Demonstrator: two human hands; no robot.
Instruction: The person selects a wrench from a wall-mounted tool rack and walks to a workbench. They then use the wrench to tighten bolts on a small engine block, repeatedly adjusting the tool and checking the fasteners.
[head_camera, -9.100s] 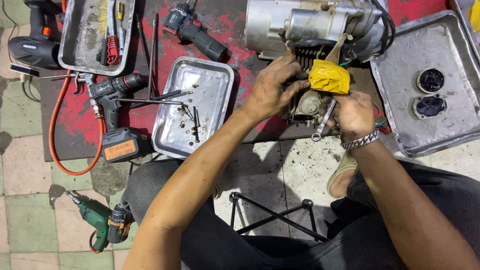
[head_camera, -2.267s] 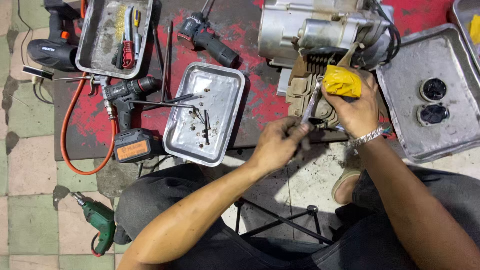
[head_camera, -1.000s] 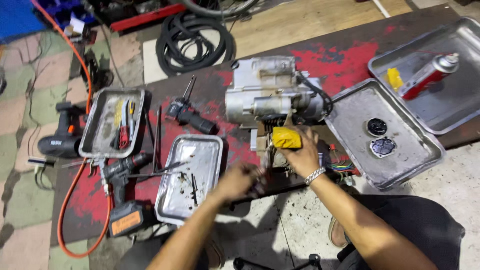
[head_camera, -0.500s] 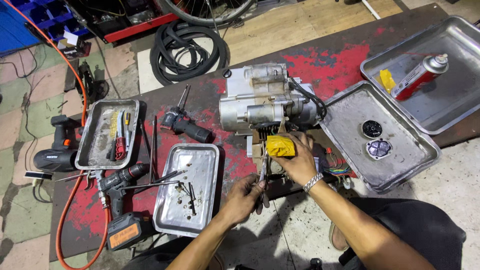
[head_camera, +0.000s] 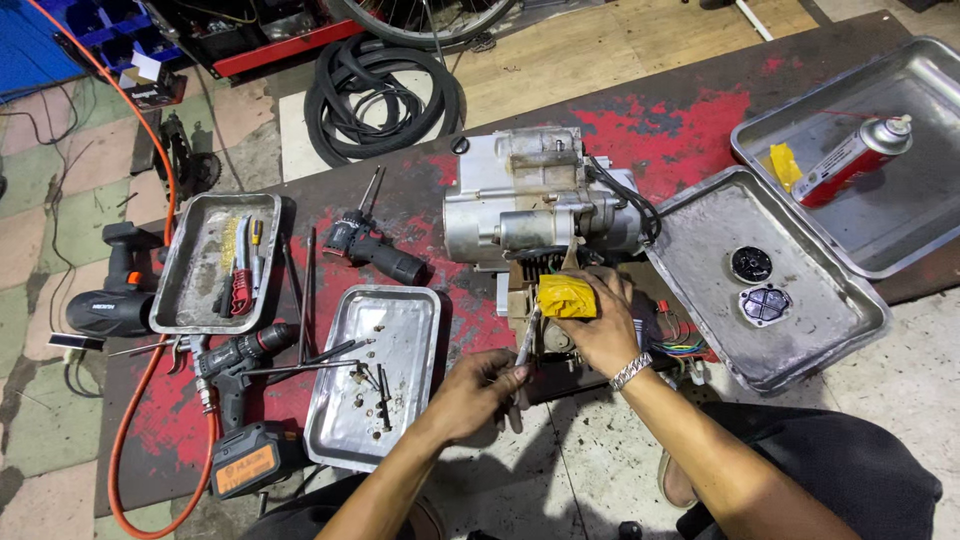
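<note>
Both hands work just below the engine (head_camera: 540, 205): left hand (head_camera: 478, 392) grips a wrench (head_camera: 526, 342) for turning, right hand (head_camera: 600, 325) clasps a yellow rag (head_camera: 565, 297), steadying.

**A:** What does the workshop around the work look like?

**B:** A low, dark table (head_camera: 690, 130) with worn red paint sits on a floor of pale, stained tiles (head_camera: 40, 400). Past the table's far edge lie wooden boards (head_camera: 600, 50) and coiled black rubber tubes (head_camera: 375, 90).

**A:** Anything at the corners?

**B:** Beyond the far left corner, blue bins (head_camera: 45, 45). An orange hose (head_camera: 140, 400) loops off the left edge. The light is even.
</note>
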